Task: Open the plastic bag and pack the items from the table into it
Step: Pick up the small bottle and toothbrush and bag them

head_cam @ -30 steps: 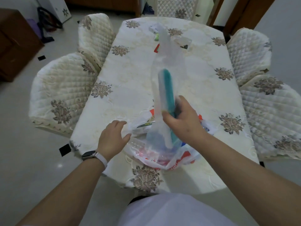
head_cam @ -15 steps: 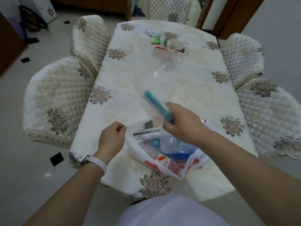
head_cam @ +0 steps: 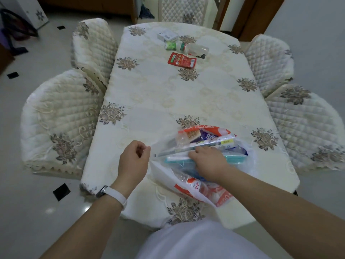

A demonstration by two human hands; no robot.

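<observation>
Your left grip [head_cam: 133, 161] pinches the rim of the white, red-printed plastic bag [head_cam: 164, 172] at the near edge of the cream-clothed desk [head_cam: 168, 94]. Your right grip [head_cam: 207, 161] lies inside it on a teal packet [head_cam: 235, 158]; I cannot tell whether it is clenched.

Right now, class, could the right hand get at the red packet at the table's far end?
Probably yes, with a long stretch: the right hand sits in the bag, and only bare tablecloth lies between it and the red packet.
</observation>
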